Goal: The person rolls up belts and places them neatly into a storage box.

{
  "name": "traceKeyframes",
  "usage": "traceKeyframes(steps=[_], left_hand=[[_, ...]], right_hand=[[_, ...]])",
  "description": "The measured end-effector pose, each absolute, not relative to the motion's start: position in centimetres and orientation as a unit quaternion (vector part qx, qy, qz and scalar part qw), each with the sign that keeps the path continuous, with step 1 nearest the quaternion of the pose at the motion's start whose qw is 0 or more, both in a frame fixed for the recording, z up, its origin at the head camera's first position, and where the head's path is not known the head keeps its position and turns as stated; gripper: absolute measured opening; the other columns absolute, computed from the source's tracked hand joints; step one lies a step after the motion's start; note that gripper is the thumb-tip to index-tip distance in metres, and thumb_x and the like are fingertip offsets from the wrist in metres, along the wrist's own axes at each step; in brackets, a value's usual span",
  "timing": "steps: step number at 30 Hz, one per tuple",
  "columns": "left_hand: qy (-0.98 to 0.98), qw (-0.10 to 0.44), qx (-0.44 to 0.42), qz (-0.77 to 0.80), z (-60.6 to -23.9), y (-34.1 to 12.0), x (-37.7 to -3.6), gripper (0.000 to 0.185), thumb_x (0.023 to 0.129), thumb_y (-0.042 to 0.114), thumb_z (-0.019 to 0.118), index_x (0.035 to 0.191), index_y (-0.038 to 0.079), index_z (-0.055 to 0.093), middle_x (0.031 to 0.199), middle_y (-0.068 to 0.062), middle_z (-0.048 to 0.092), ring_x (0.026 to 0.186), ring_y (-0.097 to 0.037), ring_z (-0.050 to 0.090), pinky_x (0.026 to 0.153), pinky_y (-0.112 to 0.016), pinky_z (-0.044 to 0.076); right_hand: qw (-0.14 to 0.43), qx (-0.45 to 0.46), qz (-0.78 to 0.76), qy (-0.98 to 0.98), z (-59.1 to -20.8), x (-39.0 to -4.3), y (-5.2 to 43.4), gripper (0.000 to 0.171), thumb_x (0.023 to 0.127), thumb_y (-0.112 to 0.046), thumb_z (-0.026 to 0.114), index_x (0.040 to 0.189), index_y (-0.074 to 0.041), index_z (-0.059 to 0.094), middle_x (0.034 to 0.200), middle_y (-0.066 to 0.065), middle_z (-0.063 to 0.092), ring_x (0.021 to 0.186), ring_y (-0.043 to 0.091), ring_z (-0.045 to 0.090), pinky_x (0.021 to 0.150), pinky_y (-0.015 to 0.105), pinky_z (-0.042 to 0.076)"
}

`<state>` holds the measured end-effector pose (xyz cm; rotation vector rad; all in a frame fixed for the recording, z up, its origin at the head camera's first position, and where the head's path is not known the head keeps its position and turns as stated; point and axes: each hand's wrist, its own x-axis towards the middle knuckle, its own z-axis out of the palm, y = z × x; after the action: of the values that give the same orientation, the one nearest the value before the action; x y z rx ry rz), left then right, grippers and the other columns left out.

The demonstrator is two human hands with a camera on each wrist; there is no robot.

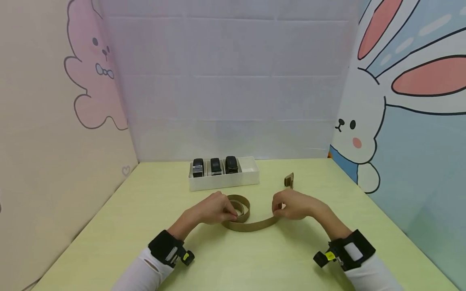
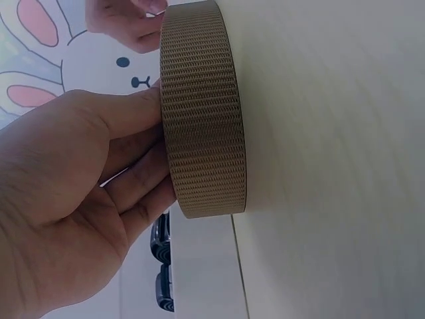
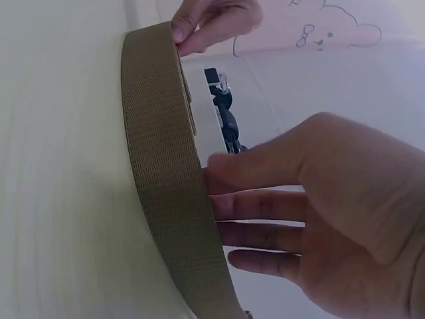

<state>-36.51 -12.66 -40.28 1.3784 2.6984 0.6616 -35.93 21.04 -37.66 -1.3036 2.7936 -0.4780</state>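
Observation:
A brown woven webbing belt (image 1: 251,226) stands on its edge on the table, its left part wound into a loose coil (image 1: 244,202). My left hand (image 1: 214,208) pinches the strap at the near side of the coil. In the left wrist view the ribbed strap (image 2: 202,113) hides those fingertips. My right hand (image 1: 295,204) holds the strap further right, thumb and fingers at its upper edge in the right wrist view, where the strap (image 3: 163,133) curves past. Beyond the right hand, the belt's metal buckle (image 1: 289,180) sticks up.
Behind the coil stands a white divided tray (image 1: 223,184) with three rolled black belts (image 1: 215,165) in its compartments. A pale yellow table (image 1: 240,266) carries everything. White sheeting (image 1: 233,81) closes the back, and walls with cartoon animals stand on both sides.

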Motion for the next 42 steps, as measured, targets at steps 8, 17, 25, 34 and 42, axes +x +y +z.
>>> traceKeyframes(steps=[8,17,25,34,42], left_hand=[[0.868,0.017,0.448,0.211,-40.7,-12.7,-36.5,0.010,0.102,0.015,0.085,0.108,0.012,0.093,0.097,0.002,0.089,0.074,0.012,0.065,0.069,-0.014,0.053],[0.857,0.013,0.472,0.209,-40.5,-12.2,-36.3,0.008,0.101,0.015,0.087,0.104,0.013,0.093,0.093,0.004,0.089,0.069,0.013,0.057,0.065,-0.012,0.045],[0.851,0.020,0.483,0.204,-40.5,-11.4,-35.7,0.007,0.101,0.017,0.087,0.103,0.016,0.093,0.091,0.006,0.088,0.072,0.016,0.060,0.068,-0.010,0.047],[0.859,0.035,0.465,0.212,-40.4,-11.2,-35.4,0.008,0.101,0.016,0.087,0.104,0.014,0.093,0.092,0.006,0.088,0.072,0.016,0.061,0.068,-0.011,0.049],[0.858,0.034,0.469,0.206,-40.4,-11.2,-35.5,0.009,0.102,0.015,0.085,0.104,0.016,0.093,0.091,0.007,0.088,0.065,0.013,0.052,0.064,-0.010,0.044]], right_hand=[[-0.084,-0.132,-0.121,0.980,-39.3,-36.8,21.8,0.054,0.106,-0.035,0.076,0.065,-0.017,0.047,0.061,-0.004,0.038,0.054,0.013,0.040,0.052,0.029,0.033],[-0.010,-0.244,-0.195,0.950,-39.8,-37.4,22.0,0.042,0.104,-0.004,0.065,0.065,-0.017,0.055,0.061,-0.009,0.038,0.057,0.007,0.033,0.057,0.024,0.030],[0.033,-0.376,-0.230,0.897,-40.0,-37.4,20.1,0.023,0.107,-0.007,0.069,0.127,0.000,0.079,0.101,0.006,0.081,0.083,0.005,0.069,0.075,0.026,0.057],[-0.135,-0.416,-0.244,0.866,-40.4,-36.1,18.1,0.006,0.104,-0.003,0.077,0.108,-0.004,0.080,0.098,0.005,0.080,0.085,0.011,0.072,0.076,0.030,0.061],[0.014,-0.547,-0.238,0.802,-39.5,-32.8,15.2,0.007,0.106,-0.019,0.082,0.106,-0.012,0.081,0.099,-0.001,0.080,0.088,0.002,0.068,0.081,0.026,0.062]])
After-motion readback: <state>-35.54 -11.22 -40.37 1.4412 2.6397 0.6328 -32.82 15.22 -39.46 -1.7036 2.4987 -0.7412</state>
